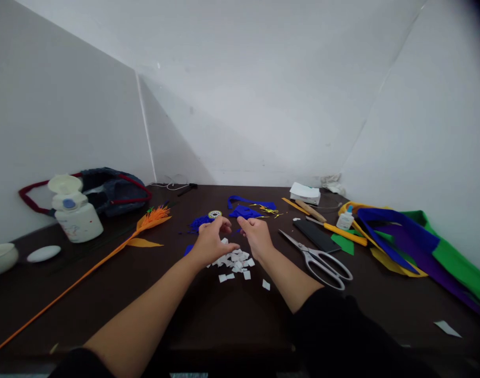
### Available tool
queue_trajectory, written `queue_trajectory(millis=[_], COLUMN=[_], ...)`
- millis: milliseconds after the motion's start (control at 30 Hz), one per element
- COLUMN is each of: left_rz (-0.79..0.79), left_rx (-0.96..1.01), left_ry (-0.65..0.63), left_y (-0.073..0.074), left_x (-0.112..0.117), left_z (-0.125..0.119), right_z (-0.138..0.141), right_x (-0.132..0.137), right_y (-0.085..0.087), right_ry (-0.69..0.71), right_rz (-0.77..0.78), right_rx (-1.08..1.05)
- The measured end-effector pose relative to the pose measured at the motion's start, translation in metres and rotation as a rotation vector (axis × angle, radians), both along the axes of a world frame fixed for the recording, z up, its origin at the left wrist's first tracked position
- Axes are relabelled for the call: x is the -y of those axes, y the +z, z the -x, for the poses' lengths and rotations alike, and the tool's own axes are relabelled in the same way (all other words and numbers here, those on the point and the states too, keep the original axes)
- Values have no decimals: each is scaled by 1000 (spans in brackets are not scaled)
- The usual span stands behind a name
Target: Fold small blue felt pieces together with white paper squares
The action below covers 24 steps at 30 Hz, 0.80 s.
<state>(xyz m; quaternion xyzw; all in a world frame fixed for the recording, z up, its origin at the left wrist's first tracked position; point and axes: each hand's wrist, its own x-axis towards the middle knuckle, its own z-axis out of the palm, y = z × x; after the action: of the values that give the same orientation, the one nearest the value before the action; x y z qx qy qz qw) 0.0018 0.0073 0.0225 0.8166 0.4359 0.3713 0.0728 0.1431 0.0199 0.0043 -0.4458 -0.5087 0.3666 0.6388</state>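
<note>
My left hand (212, 243) hovers over a loose heap of small white paper squares (235, 260), its thumb apart from its curved fingers and nothing visible in it. Across from it, my right hand (256, 239) is closed, thumb pressed against the curled fingers. A small bit of blue shows beside its fingertips, but I cannot make out what is pinched there. Behind the left hand lies a pile of blue shreds (200, 224) with a round tape roll (215, 214) by it. Blue strips (246, 211) and yellow shreds (269, 210) lie beyond both hands.
Scissors (316, 258), a black case (315, 234), a yellow-handled knife (344, 233) and a glue bottle (345, 219) lie right, before coloured sheets (432, 247). Leftward are an orange paper flower (153, 218), a white flask (78, 219), a bowl (1, 260) and a bag (117, 197).
</note>
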Motion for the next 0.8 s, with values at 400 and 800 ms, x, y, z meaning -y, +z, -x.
queue_trajectory(millis=[400, 800], left_rz=[-208, -53], left_rx=[-89, 107], left_ry=[4, -35], left_y=[-2, 7], left_x=[2, 1], left_z=[-5, 1], right_z=[0, -13], right_x=[3, 11], right_y=[-1, 10], right_ry=[91, 275], right_rz=[-11, -146], right_rx=[-59, 43])
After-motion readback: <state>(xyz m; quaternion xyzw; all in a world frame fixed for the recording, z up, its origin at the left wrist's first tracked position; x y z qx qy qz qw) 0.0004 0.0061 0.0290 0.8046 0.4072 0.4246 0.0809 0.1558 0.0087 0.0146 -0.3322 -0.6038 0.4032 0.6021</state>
